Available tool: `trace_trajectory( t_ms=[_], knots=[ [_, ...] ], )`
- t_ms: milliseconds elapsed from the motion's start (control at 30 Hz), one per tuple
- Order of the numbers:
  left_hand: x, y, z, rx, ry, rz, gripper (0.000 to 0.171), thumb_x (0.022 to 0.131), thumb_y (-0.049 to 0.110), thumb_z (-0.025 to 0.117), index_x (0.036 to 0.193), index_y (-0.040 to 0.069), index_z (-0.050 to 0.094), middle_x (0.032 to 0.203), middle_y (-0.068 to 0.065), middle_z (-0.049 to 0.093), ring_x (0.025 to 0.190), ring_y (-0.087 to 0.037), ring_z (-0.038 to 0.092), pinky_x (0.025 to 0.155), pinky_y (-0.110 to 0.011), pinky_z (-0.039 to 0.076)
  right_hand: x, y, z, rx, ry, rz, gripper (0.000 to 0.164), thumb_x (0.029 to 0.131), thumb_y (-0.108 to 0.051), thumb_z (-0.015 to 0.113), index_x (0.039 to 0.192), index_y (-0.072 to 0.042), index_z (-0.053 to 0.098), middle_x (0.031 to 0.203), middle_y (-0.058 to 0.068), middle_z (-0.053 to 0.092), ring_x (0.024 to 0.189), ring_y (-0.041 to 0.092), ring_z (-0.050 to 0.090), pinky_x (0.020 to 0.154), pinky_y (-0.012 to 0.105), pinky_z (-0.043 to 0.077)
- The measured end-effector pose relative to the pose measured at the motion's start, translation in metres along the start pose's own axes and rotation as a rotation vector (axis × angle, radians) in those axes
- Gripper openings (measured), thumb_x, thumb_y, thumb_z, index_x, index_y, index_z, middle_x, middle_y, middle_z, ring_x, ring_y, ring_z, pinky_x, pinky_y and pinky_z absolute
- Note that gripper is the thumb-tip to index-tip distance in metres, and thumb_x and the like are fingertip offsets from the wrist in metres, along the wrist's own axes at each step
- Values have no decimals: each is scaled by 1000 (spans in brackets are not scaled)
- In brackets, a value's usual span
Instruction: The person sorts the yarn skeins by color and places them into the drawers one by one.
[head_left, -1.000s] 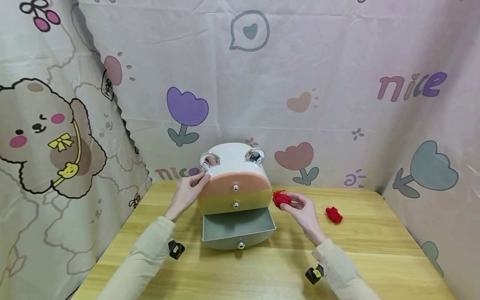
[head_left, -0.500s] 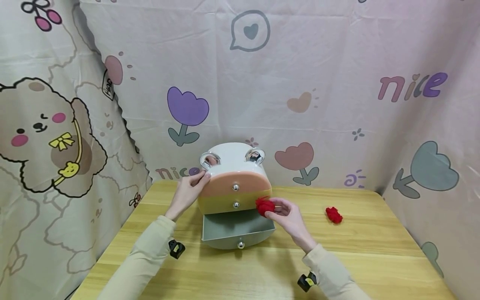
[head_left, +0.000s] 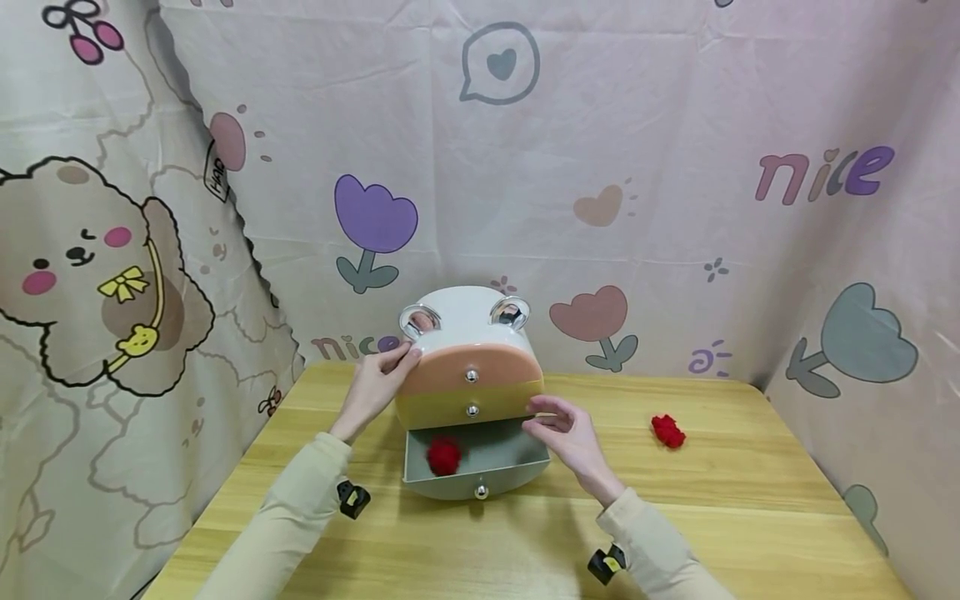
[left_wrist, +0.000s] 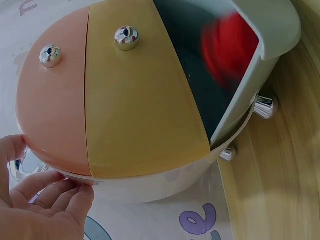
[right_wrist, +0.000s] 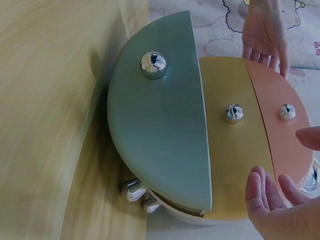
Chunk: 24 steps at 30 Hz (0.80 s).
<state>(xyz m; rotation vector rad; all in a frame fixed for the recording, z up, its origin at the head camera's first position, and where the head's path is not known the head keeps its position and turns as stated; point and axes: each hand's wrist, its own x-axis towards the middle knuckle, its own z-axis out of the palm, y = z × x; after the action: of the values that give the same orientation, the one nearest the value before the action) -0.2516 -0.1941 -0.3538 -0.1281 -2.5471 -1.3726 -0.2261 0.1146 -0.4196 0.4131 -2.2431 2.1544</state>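
A small chest of drawers (head_left: 467, 321) stands on the table, with a white body, silver ears and round silver knobs. Its peach and yellow drawers are closed, while the grey-green bottom drawer (head_left: 513, 480) is pulled out. Inside that drawer, on the left, is a red yarn-like ball (head_left: 444, 457), blurred in the left wrist view. My left hand (head_left: 371, 390) holds the chest's upper left edge between thumb and fingers. My right hand (head_left: 568, 440) hovers at the drawer's right end, fingers loosely bent and thumb apart, with nothing in it.
A second red yarn-like clump (head_left: 667, 431) lies on the wooden table (head_left: 720, 500), right of the chest. Behind the table hangs a printed cloth (head_left: 480, 183), and another cloth covers the left side. Silver feet (right_wrist: 133, 190) support the chest.
My right hand has carried the red ball leftward over the open drawer and let it go; the ball is now in the drawer's left part. My left hand has stayed put.
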Motion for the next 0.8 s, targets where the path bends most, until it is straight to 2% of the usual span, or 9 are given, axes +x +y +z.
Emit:
trace_trajectory(
  t_ms=[367,667,800],
  knots=[
    [0,1,0,3,-6,-6,56,101,40,59,145,5,53,150,-18,51,136,-34,54,110,-48,49,-1,3,-4,14,19,-6,42,87,1,72,125,14,59,126,34,63,93,4,69,88,17,56],
    [0,1,0,10,-8,-6,58,101,41,58,145,4,53,151,-18,50,138,-34,53,111,-48,48,-1,6,-10,-2,42,-4,41,88,0,72,125,12,60,125,33,63,93,5,69,87,17,56],
    [-1,1,0,8,-13,-11,58,101,42,58,145,4,52,151,-18,49,138,-34,52,112,-48,47,0,10,-19,4,85,15,41,88,0,72,126,11,60,121,27,68,93,5,70,86,18,57]
  ],
)
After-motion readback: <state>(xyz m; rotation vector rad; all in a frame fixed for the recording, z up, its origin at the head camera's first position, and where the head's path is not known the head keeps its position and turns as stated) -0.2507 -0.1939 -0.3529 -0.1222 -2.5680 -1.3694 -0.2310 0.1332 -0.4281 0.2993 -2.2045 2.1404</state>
